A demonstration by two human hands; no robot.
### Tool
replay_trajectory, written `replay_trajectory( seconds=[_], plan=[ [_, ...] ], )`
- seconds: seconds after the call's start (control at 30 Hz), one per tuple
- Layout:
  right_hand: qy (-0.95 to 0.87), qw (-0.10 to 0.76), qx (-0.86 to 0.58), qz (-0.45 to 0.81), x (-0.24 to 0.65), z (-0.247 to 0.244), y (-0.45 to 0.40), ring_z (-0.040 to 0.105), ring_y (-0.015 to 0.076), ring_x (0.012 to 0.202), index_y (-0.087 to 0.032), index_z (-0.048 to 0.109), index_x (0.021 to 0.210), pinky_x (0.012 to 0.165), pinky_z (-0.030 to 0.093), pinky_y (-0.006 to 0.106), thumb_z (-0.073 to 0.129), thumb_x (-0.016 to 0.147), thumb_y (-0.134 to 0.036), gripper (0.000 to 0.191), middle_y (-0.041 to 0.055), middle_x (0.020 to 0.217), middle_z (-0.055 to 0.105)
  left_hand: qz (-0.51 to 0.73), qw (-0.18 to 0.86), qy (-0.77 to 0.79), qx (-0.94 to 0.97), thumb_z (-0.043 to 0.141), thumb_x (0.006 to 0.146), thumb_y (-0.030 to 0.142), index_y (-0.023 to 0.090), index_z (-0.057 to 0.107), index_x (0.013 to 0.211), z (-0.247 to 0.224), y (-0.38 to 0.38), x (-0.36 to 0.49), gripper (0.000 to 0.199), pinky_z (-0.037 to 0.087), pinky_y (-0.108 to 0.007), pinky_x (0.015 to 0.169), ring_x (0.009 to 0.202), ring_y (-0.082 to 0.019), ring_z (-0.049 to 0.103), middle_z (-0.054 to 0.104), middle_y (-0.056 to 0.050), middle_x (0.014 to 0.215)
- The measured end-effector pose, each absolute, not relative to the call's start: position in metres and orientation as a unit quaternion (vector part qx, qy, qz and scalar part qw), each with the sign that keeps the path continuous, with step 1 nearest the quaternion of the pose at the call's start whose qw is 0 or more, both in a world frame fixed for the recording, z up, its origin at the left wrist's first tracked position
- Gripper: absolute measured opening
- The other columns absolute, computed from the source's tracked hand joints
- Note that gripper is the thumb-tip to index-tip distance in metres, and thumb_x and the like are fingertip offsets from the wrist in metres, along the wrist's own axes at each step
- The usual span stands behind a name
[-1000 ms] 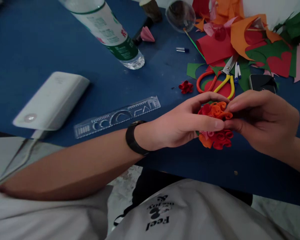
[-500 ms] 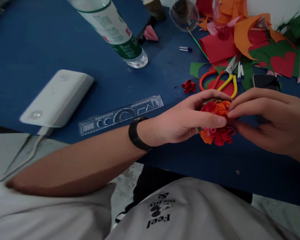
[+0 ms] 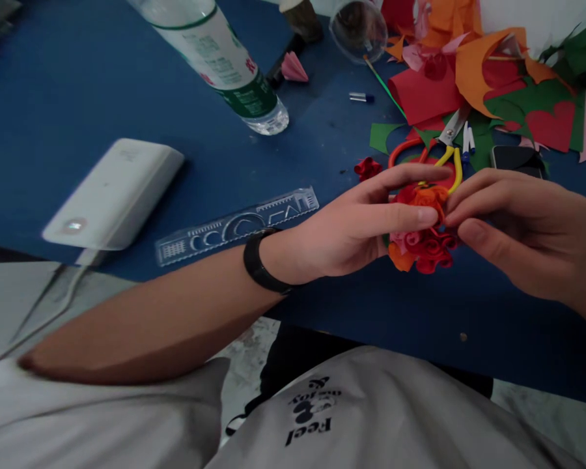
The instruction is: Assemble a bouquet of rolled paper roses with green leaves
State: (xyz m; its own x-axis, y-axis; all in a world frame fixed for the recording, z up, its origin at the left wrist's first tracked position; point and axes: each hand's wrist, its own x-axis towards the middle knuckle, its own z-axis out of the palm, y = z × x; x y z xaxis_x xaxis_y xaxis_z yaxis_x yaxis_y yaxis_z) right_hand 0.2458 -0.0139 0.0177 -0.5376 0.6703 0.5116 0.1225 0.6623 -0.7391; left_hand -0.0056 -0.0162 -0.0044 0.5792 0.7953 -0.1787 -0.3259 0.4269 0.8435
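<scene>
Paper flower cluster (image 3: pixel 422 244): rolled red, orange, pink curls, bunched tight, held just above blue table (image 3: pixel 78 98) near its front edge. Left hand (image 3: pixel 356 221) clamped round cluster, thumb across. Right hand (image 3: pixel 522 221) pinching orange curl on top. Scissors (image 3: pixel 444 153), paper scraps (image 3: pixel 469 71) toward far right corner; ruler (image 3: pixel 239 225), bottle (image 3: pixel 224 58) left.

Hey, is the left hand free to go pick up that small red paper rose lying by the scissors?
Probably not as is: the left hand is gripping the paper flower bunch. The small red rose lies unobstructed just beyond its fingers.
</scene>
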Motion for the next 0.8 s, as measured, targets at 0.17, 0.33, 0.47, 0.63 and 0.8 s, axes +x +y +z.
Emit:
replay_trajectory(
  seconds=[0.17, 0.33, 0.47, 0.63, 0.8],
  plan=[
    [-0.785, 0.484, -0.22, 0.317, 0.247, -0.002, -0.013, 0.079, 0.0272, 0.099, -0.037, 0.079, 0.117, 0.057, 0.069, 0.036, 0.121, 0.074, -0.059, 0.064, 0.003, 0.111, 0.081, 0.378, 0.775, 0.326, 0.388, 0.096, 0.098, 0.033, 0.035, 0.067, 0.159, -0.002, -0.016, -0.004, 0.067, 0.072, -0.025, 0.083, 0.094, -0.015, 0.087, 0.087, 0.002, 0.116],
    [-0.755, 0.52, -0.273, 0.291, 0.239, -0.022, -0.013, 0.077, 0.0201, 0.086, -0.034, 0.067, 0.103, 0.043, 0.061, 0.026, 0.119, 0.077, -0.05, 0.06, 0.0016, 0.117, 0.077, 0.414, 0.781, 0.324, 0.336, 0.084, 0.108, 0.031, 0.024, 0.071, 0.129, 0.005, -0.016, 0.003, 0.025, 0.065, -0.02, 0.069, 0.082, -0.011, 0.081, 0.081, 0.002, 0.104],
    [-0.748, 0.558, -0.29, 0.211, 0.238, -0.025, -0.011, 0.066, 0.0134, 0.063, -0.032, 0.062, 0.101, 0.044, 0.054, 0.025, 0.115, 0.081, -0.051, 0.059, -0.005, 0.093, 0.073, 0.41, 0.793, 0.326, 0.311, 0.085, 0.1, 0.021, 0.026, 0.064, 0.15, 0.009, -0.015, 0.002, 0.055, 0.072, -0.028, 0.08, 0.09, -0.013, 0.084, 0.083, 0.003, 0.114],
    [-0.789, 0.525, -0.294, 0.122, 0.249, -0.034, -0.008, 0.051, 0.0132, 0.049, -0.032, 0.065, 0.096, 0.046, 0.038, 0.032, 0.105, 0.09, -0.055, 0.047, -0.0081, 0.068, 0.06, 0.433, 0.761, 0.314, 0.366, 0.097, 0.092, 0.023, 0.033, 0.064, 0.159, -0.002, -0.01, -0.004, 0.076, 0.075, -0.034, 0.096, 0.106, -0.02, 0.09, 0.087, 0.001, 0.122],
    [-0.761, 0.532, -0.34, 0.149, 0.253, -0.052, -0.003, 0.063, 0.0195, 0.056, -0.037, 0.065, 0.134, 0.051, 0.053, 0.038, 0.103, 0.092, -0.07, 0.066, -0.0049, 0.085, 0.07, 0.465, 0.739, 0.304, 0.381, 0.107, 0.083, 0.022, 0.027, 0.071, 0.149, -0.008, -0.005, -0.002, 0.075, 0.074, -0.034, 0.104, 0.12, -0.024, 0.091, 0.091, -0.002, 0.122]
  ],
)
